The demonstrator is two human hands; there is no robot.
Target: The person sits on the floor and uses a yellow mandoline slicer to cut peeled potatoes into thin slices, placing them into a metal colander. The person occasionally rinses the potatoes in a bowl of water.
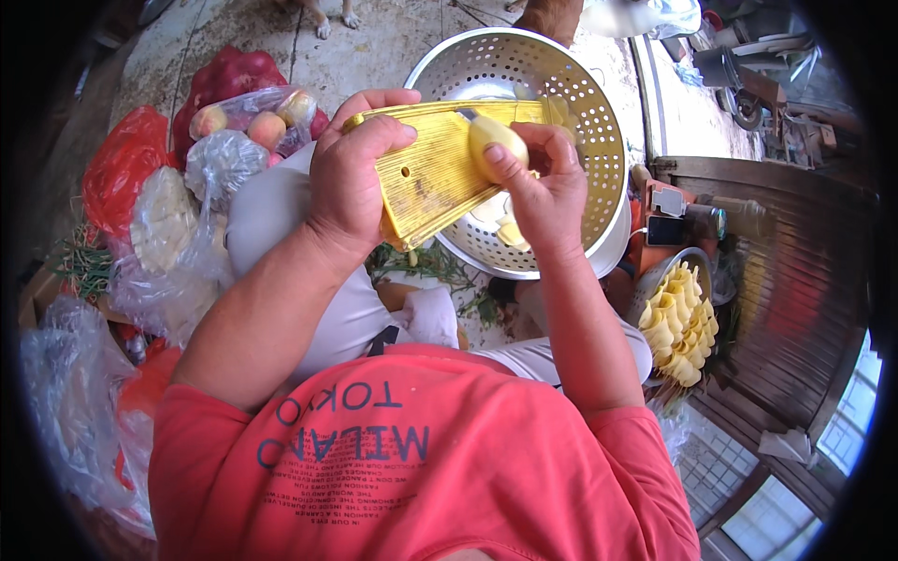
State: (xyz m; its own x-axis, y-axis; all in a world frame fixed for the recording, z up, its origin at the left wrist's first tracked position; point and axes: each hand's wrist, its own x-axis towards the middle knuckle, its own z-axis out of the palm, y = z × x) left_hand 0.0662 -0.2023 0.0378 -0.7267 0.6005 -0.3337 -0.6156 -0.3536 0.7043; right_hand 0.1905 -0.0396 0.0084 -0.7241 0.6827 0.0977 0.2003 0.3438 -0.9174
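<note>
— Yellow ribbed plastic, that board: what is it?

— A flat slicer [440, 168], grooved lengthwise, tilted over a perforated metal colander [571, 122]. The left hand [351, 182] has its fingers wrapped tight round the slicer's upper edge.

— And the right hand [543, 192]?

— Its fingers are closed on a peeled pale-yellow potato [494, 136], pressing it against the slicer's face near the top. Pale slices [500, 224] lie in the colander below, partly hidden by the slicer and the hand.

— What crowds in around them?

— At the left, crinkled plastic bags: a clear one of peaches [253, 122], a red net sack [229, 79] behind it, and a red bag [122, 168]. At the right, a smaller metal bowl [655, 276] heaped with wavy yellow pieces [681, 323], just beside a dark wooden cabinet [795, 271]. Green stalks [426, 266] lie on the floor under the colander's rim.

— The ground itself?

— Rough, stained concrete [355, 51].
</note>
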